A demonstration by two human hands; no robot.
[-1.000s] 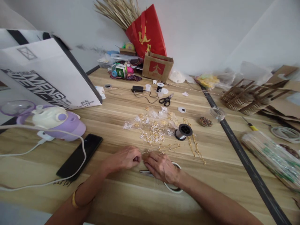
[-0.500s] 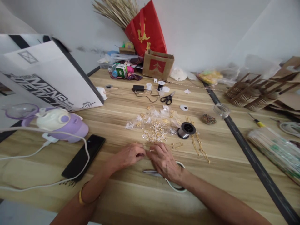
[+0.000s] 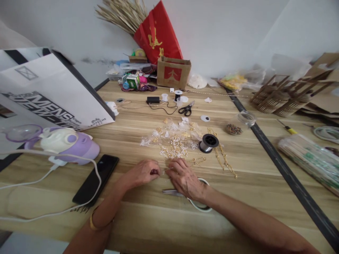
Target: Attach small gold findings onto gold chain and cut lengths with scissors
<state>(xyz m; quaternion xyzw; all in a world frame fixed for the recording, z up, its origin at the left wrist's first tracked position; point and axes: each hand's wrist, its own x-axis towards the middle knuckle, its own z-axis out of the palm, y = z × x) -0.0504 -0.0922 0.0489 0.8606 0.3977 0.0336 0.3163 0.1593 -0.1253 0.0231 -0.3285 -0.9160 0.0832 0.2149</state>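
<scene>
My left hand (image 3: pixel 143 173) rests on the wooden table (image 3: pixel 159 218), its fingers curled into a pinch at the tip. My right hand (image 3: pixel 184 178) lies close beside it, fingers bent down toward the same spot. Between the two fingertips lies a thin gold chain (image 3: pixel 194 161) that runs off to the right. What the pinched fingers hold is too small to make out. Just beyond the hands sits a heap of small gold and silver findings in clear bags (image 3: pixel 174 141). Beneath my right wrist lie metal tweezers (image 3: pixel 169 192) and a white ring (image 3: pixel 202 206).
A wire spool (image 3: pixel 209 143) and longer gold chains (image 3: pixel 224 160) lie right of the heap. A black phone (image 3: pixel 96 178), a purple device (image 3: pixel 69 144) with a white cable and a white shopping bag (image 3: pixel 53 95) are on the left. Scissors (image 3: pixel 186 109), a bead pile (image 3: pixel 233 129) and bags stand farther back.
The view has shifted slightly, so the scene sits a little lower and left. Both hands stay together at the chain with only small finger movement.
</scene>
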